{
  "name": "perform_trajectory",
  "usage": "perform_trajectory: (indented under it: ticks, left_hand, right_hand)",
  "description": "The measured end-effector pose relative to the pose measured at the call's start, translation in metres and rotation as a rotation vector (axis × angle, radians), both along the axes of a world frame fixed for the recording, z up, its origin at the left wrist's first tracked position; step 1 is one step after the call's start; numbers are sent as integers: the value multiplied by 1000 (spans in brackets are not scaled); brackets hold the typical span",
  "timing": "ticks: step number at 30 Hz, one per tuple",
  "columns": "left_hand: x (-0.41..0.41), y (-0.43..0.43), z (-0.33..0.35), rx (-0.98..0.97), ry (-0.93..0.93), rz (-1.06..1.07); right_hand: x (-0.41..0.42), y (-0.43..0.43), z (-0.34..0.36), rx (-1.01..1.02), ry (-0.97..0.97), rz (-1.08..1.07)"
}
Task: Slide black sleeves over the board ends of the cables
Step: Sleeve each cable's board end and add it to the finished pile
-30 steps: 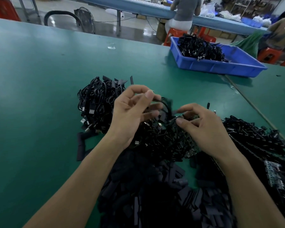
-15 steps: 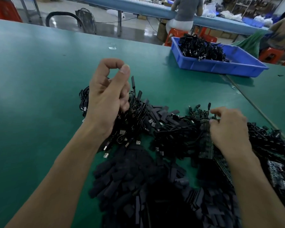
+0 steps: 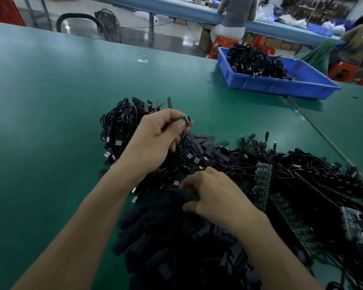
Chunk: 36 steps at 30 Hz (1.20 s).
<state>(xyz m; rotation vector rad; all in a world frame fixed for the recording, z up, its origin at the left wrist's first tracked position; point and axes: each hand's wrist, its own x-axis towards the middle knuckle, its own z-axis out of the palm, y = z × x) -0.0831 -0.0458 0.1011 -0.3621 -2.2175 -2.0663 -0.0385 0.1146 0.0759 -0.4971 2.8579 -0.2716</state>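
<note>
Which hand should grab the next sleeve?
Right, most likely. The right hand is directly over the sleeve pile, fingers reaching into it. The left hand is occupied, pinching a cable's board end above the cables.

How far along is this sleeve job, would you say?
Far from finished, I think. Maybe done: the blue tray holds a heap of cables, though sleeves there are too small to tell. In hand: the left hand pinches one cable's board end while the right hand reaches into the sleeve pile. Left: a tangle of cables with bare boards on the right.
</note>
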Motion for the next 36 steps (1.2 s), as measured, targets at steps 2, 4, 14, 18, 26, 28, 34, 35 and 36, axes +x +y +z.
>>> perform_trajectory:
  ticks: [2, 4, 14, 18, 26, 28, 34, 35, 36]
  left_hand:
    - [-1, -1, -1, 12, 46, 8]
    - [-2, -2, -3, 8, 79, 7]
    - [-8, -7, -14, 123, 26, 98]
    - [-9, -6, -16, 89, 45, 102]
    - [-8, -4, -19, -84, 12, 3]
    - [-8, -4, -19, -113, 15, -2]
    - [-6, -4, -17, -92, 10, -7]
    - [-5, -4, -17, -92, 13, -6]
    - [-5, -4, -17, -103, 26, -3]
  right_hand:
    - [1, -3, -3, 40, -3, 40]
    - [3, -5, -6, 21, 19, 33]
    - [6, -9, -13, 50, 30, 10]
    - [7, -10, -9, -85, 3, -8]
    - [9, -5, -7, -251, -56, -66]
    - [8, -1, -4, -271, -47, -84]
    - [3, 17, 3, -529, 24, -232]
    - [2, 19, 4, -565, 48, -253]
    - [1, 22, 4, -599, 72, -269]
